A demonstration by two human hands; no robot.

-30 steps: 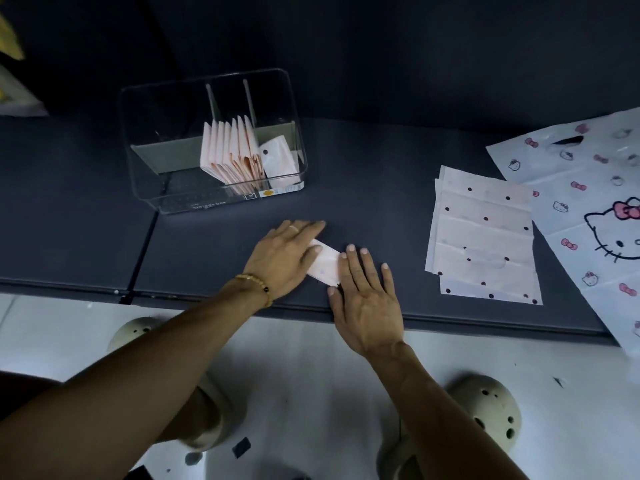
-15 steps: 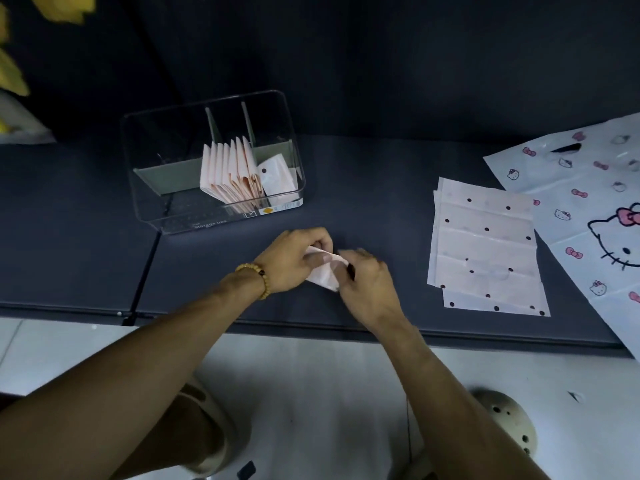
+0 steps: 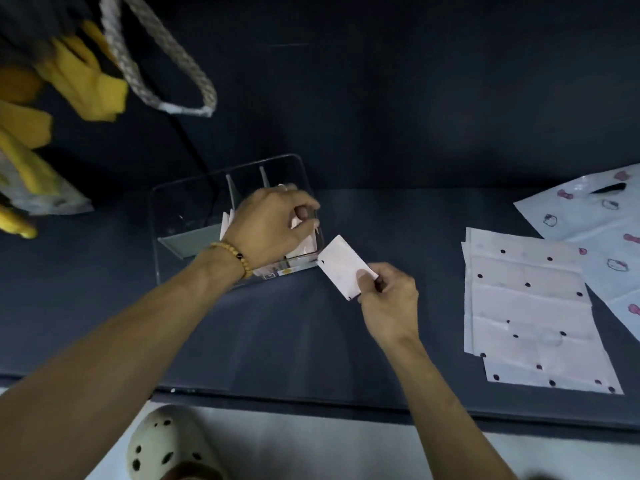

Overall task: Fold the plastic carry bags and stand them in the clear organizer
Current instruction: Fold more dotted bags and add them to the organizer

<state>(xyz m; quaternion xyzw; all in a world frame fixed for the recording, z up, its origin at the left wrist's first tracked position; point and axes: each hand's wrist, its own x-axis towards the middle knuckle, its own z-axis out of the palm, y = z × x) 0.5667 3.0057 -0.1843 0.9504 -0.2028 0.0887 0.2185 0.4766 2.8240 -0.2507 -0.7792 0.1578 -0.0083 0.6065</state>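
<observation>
Both forearms bare to frame edge, no sleeves visible. Left hand (image 3: pixel 273 230): a thin pale ring (image 3: pixel 282 187) on one finger, partly blurred. Left wrist: a bracelet of small round amber-yellow beads (image 3: pixel 232 255), single strand, w/ one dark bead among them on the thumb side. Right hand (image 3: pixel 391 303): no ring or band seen, wrist bare; nails short, thumbnail pale. At bottom edge, a cream-white perforated clog-type shoe (image 3: pixel 157 445) w/ dark round vent holes over the toe; foot inside only partly seen, blurred. Other foot can't be made out.
</observation>
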